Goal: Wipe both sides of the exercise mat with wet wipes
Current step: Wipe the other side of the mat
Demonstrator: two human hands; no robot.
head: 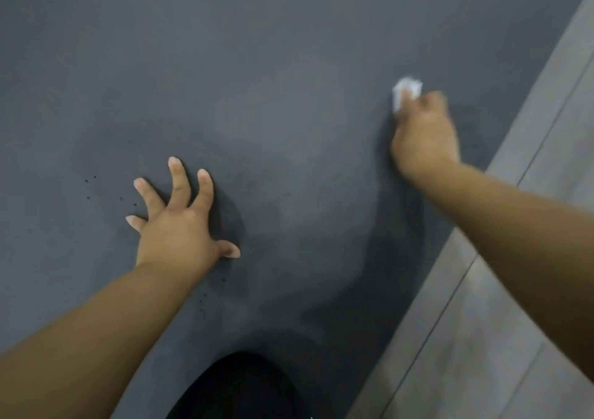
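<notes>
A dark grey exercise mat [257,65] lies flat and fills most of the head view. My right hand [424,132] grips a crumpled white wet wipe [405,92] and holds it against the mat near its right edge; the hand is blurred. My left hand [178,216] rests on the mat at lower left with its fingers spread and straight. A few small dark specks dot the mat beside the left hand.
A grey tiled floor [514,290] borders the mat's right edge, running diagonally from upper right to the bottom. My knee in black cloth [238,386] is on the mat at the bottom centre.
</notes>
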